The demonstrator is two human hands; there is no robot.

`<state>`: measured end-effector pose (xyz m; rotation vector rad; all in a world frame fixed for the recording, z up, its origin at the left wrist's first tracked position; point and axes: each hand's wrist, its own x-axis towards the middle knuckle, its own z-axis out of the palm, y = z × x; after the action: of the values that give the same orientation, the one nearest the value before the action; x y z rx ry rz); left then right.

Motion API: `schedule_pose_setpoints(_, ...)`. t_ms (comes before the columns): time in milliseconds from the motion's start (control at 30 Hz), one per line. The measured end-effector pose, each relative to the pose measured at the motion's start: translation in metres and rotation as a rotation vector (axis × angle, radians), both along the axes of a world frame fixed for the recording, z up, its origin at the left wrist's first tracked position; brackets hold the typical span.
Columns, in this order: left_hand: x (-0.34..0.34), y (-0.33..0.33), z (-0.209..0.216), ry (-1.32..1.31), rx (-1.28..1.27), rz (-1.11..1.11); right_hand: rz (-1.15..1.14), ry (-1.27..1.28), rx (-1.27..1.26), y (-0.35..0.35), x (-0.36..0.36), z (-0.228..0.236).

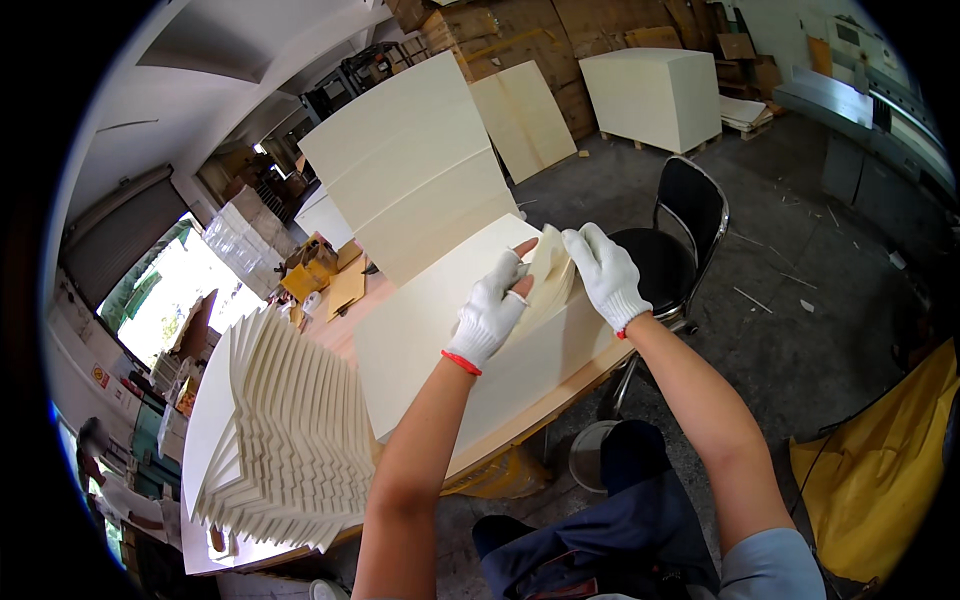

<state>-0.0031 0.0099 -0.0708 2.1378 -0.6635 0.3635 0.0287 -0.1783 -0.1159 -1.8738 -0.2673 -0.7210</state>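
1. No words or numbers can be read anywhere.
2. Far to the left of the grip, where the left hand in a white knit glove (488,312) and the right hand in a white knit glove (604,272) meet at the bent cream paper sheets (552,268), a small white rectangular sign (100,376) stands on the pale wall (74,348).
3. It bears a red round mark; any wording on it is too small to make out.

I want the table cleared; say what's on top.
A zigzag paper pile, a white stack with sheets curled between the left hand and right hand, and cardboard. The tabletop beneath is covered; the base of the tall stack is partly hidden.
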Motion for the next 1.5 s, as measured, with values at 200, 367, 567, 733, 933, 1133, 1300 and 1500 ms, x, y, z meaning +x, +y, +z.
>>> schedule_pose_setpoints(200,-0.009,-0.005,0.006,0.173,0.235,0.12,-0.029,-0.029,-0.027,0.001,0.004,-0.003)
schedule_pose_setpoints(367,-0.01,-0.008,0.007,0.17,0.16,0.108,-0.03,-0.006,-0.007,0.001,0.003,-0.003)
schedule_pose_setpoints(567,-0.006,-0.003,0.004,0.099,0.162,0.087,0.001,0.065,0.006,-0.001,-0.002,0.002)
schedule_pose_setpoints(733,-0.009,-0.005,0.002,0.036,0.186,0.1,-0.03,0.032,-0.024,0.0,-0.001,0.002)
schedule_pose_setpoints(933,-0.012,-0.008,0.011,0.138,0.359,0.157,-0.046,0.044,-0.01,0.001,0.0,-0.001)
schedule_pose_setpoints(1133,-0.012,-0.009,0.01,0.157,0.261,0.143,-0.043,0.038,0.01,0.001,-0.001,0.0)
schedule_pose_setpoints(1300,-0.012,-0.009,0.007,0.04,0.157,0.099,-0.019,0.069,0.004,0.001,-0.002,0.0)
schedule_pose_setpoints(1500,-0.012,-0.01,0.009,0.125,0.321,0.16,-0.044,0.013,0.019,0.002,-0.002,-0.002)
